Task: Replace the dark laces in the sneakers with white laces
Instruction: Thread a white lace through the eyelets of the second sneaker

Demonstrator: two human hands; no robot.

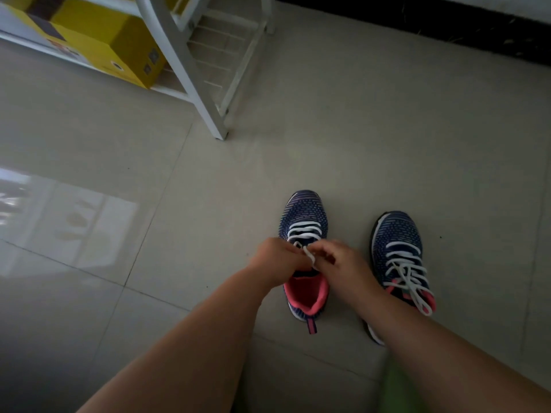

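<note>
- Nearest, two bare forearms reach out over the tiled floor [417, 129].
- The left hand [275, 257] and right hand [340, 260] meet over the left sneaker [304, 216], fingers curled, pinching its white lace [308, 254] between them.
- The right sneaker [398, 248] stands just beside it, white lace [410, 274] threaded, ends loose.
- Far left: a white rack [190, 70] holding a yellow box [98, 46].

left hand [278, 257] and right hand [343, 260] pinch white lace [308, 254] over left sneaker [304, 216] | right sneaker [398, 239] just beside (white-laced) | both on floor [208, 204]
</note>
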